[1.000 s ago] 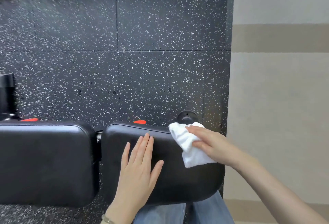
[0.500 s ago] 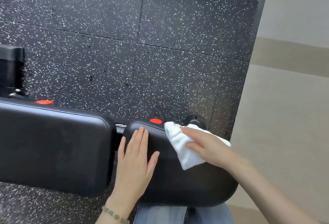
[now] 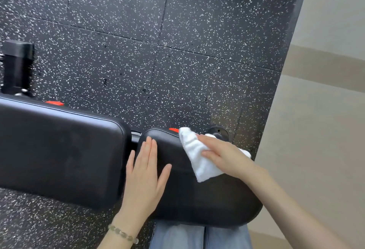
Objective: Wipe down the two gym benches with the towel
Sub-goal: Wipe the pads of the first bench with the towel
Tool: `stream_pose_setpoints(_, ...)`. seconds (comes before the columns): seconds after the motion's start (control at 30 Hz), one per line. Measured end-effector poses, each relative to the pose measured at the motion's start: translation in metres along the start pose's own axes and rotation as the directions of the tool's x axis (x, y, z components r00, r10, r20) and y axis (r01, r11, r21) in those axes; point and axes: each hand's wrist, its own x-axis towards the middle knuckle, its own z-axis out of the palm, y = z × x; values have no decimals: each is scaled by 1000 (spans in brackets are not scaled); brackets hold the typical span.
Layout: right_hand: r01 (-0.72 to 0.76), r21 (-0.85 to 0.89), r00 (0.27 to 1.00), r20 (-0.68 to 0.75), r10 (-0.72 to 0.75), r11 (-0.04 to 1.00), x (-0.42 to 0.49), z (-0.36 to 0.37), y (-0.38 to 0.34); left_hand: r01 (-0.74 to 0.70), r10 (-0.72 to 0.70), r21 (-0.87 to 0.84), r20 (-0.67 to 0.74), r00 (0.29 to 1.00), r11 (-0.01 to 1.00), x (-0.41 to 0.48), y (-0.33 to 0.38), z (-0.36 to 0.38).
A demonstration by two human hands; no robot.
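The right hand (image 3: 227, 157) has its grip apart, fingers straight, pressing the white towel (image 3: 194, 152) onto the far right part of the small bench pad (image 3: 197, 199). The left hand (image 3: 144, 175) lies flat on that pad's left edge, just beside the long bench pad (image 3: 59, 150).

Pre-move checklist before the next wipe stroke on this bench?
1. Contact: right hand presses towel flat on short pad: ok.
2. Brace: left hand flat on same pad, apart from towel: ok.
3. Path leftward: not ok, left hand likely in the way.
4. Wiped state of long pad: cannot tell.
5. Second bench in view: not ok.
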Motion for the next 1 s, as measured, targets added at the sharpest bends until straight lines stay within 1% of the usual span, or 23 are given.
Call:
stream_pose_setpoints(0.17, 30, 13, 999, 20, -31, 999, 47, 19, -32, -10, 10, -3, -7, 1000, 1000, 1, -3, 4)
stream_pose_setpoints(0.27, 79, 84, 997, 14, -81, 993, 30, 22, -15, -1, 1, -27, -19, 1000, 1000, -1, -2, 4)
stream_pose_setpoints(0.3, 59, 108, 998, 12, -60, 992, 18, 18, -4, 8, -9, -43, -26, 1000, 999, -1, -1, 3)
stream_pose_setpoints(0.33, 8, 126, 1000, 14, -10, 992, 7, 15, 7, 14, -16, -59, -34, 999, 998, -1, 1, 4)
stream_pose_setpoints(0.37, -55, 104, 998, 19, 54, 993, -5, 12, 19, 15, -18, -74, -41, 999, 997, 0, 2, 4)
stream_pose_setpoints(0.43, -171, -56, 984, 47, 173, 984, -22, 7, 29, 10, -15, -91, -49, 999, 996, 0, 3, 7)
stream_pose_setpoints(0.47, -183, -101, 981, 50, 188, 978, -23, 8, 28, 8, -13, -85, -48, 999, 996, -1, 3, 8)
stream_pose_setpoints(0.6, -129, -65, 990, 41, 131, 990, 3, 12, -1, -60, 61, 35, -31, 998, 998, -3, -6, 3)
stream_pose_setpoints(0.67, -89, -72, 996, 13, 90, 993, 22, 21, -16, -124, 126, 59, -20, 992, 991, -2, -15, -3)
stream_pose_setpoints(0.73, -70, -118, 998, -3, 70, 991, 41, 30, -35, -161, 162, 57, -15, 987, 985, 1, -30, -10)
stream_pose_setpoints(0.8, -86, -180, 996, -44, 80, 980, 57, 36, -52, -168, 169, 53, -28, 985, 984, 8, -54, -21)
stream_pose_setpoints(0.9, -154, -229, 987, -77, 140, 961, 74, 43, -66, -175, 181, 96, -57, 982, 980, 19, -100, -41)
stream_pose_setpoints(1.0, -202, -303, 979, -96, 181, 931, 89, 56, -78, -186, 193, 131, -45, 980, 974, 24, -147, -62)
